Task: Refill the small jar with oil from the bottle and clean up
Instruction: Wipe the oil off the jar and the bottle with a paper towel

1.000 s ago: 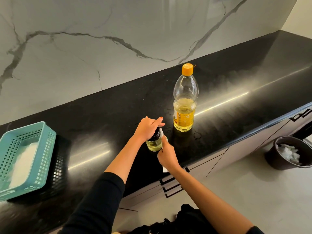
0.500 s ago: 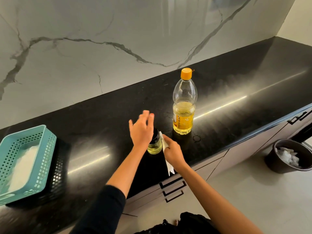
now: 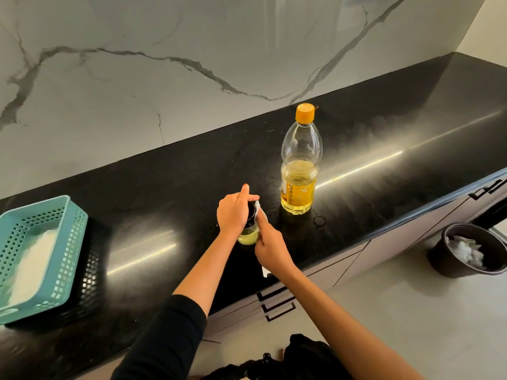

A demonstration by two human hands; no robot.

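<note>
Your left hand point(image 3: 233, 215) curls down over the top of the small jar point(image 3: 248, 237) and grips its dark lid point(image 3: 251, 215), with the index finger sticking out straight. The jar stands upright directly under that palm, its long axis vertical, with pale yellow oil showing through the glass below your fingers. Your right hand point(image 3: 270, 250) is just beside the jar on its right. It pinches a white tissue point(image 3: 259, 212) and presses it against the jar's side and lid edge. Both hands touch the jar. The left sits on top and the right works the wall, so the wiping falls to the right hand while the left steadies.

Beyond your right hand, a little further along, the oil bottle point(image 3: 300, 171) stands upright with its orange cap point(image 3: 305, 113) on, about 1/3 full. A faint ring mark point(image 3: 319, 220) lies near its base, probably oil left to wipe.

Everything rests on a glossy black countertop point(image 3: 397, 149) backed by a white veined marble wall point(image 3: 137, 78). Well to the left of your left hand is 1 teal basket point(image 3: 70, 212). On the floor, far to the right, a dark bin point(image 3: 445, 260) holds crumpled white tissue.
</note>
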